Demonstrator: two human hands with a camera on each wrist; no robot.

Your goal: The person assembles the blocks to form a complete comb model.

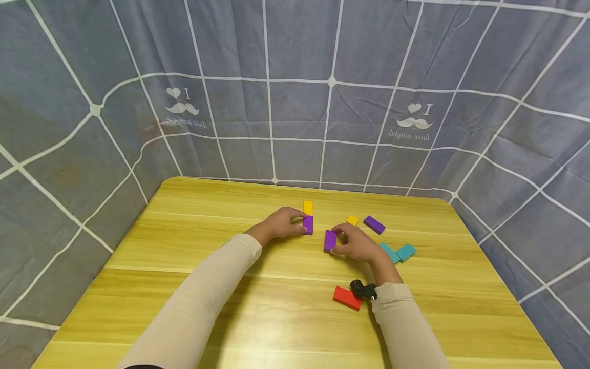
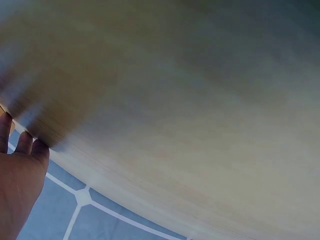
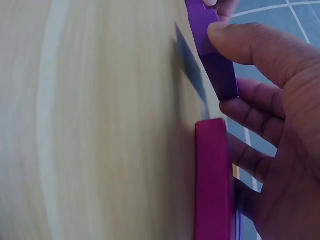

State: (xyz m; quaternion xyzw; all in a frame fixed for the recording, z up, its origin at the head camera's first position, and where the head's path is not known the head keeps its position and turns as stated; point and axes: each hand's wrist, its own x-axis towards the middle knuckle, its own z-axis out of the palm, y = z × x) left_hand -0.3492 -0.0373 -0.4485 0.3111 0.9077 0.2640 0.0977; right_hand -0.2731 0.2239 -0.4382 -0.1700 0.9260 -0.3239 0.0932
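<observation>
In the head view my left hand pinches a purple block between thumb and forefinger. That block lies end to end with a yellow block. To the right of it, my right hand grips a second purple block by its ends. The right wrist view shows the right thumb on this purple block, with a finger under its near end. My left hand appears at the left edge of the left wrist view, where its block cannot be made out.
Beyond the right hand lie another purple block and a partly covered yellow block. Two teal blocks touch near the right wrist. A red block sits beside the black wrist camera. A grey curtain borders the wooden table.
</observation>
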